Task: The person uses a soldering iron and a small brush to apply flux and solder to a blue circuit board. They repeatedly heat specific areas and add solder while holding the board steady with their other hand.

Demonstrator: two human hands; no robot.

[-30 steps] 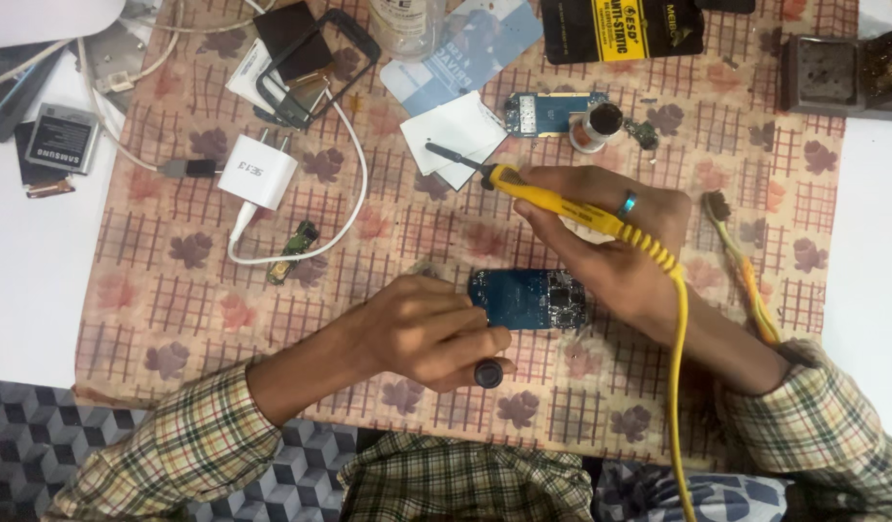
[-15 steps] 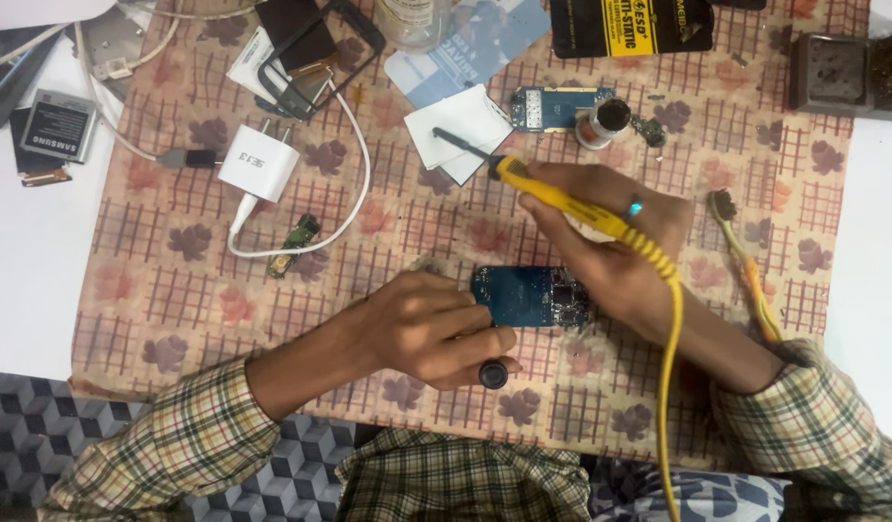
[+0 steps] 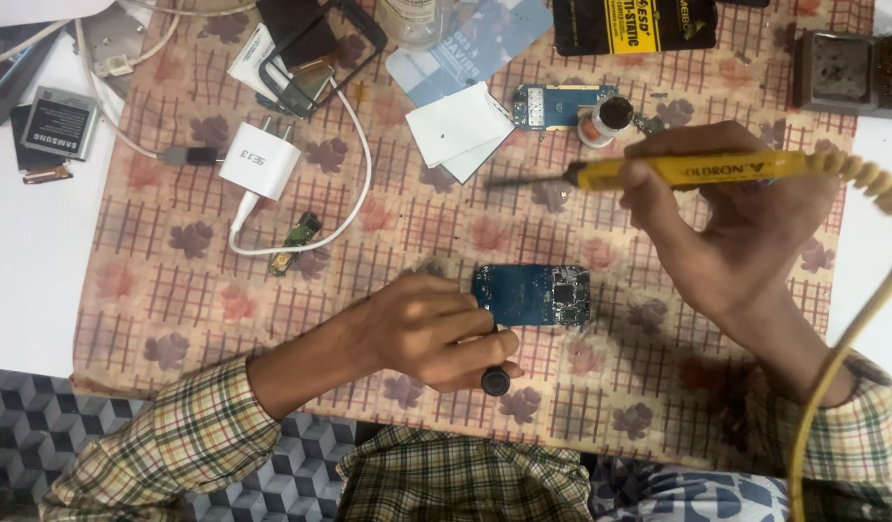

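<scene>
Soldering iron held level above a blue circuit board

The right hand [image 3: 736, 232] grips a yellow-handled soldering iron [image 3: 658, 172], long axis horizontal, dark tip pointing left. The left hand [image 3: 436, 329], fingers curled around a small black knob [image 3: 495, 381], touches the blue rectangular circuit board [image 3: 531, 295] lying lengthwise on the patterned tabletop [image 3: 175, 290].

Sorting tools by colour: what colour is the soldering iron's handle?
Yellow, on the soldering iron held in the right hand; head view.

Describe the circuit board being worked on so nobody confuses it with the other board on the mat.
Start at the patterned mat, then go to its lower middle, where the left hand rests. The blue circuit board lies flat at that hand's fingertips. Unlike the smaller blue board near the top edge, it is darker, with metal components at its right end.
</scene>
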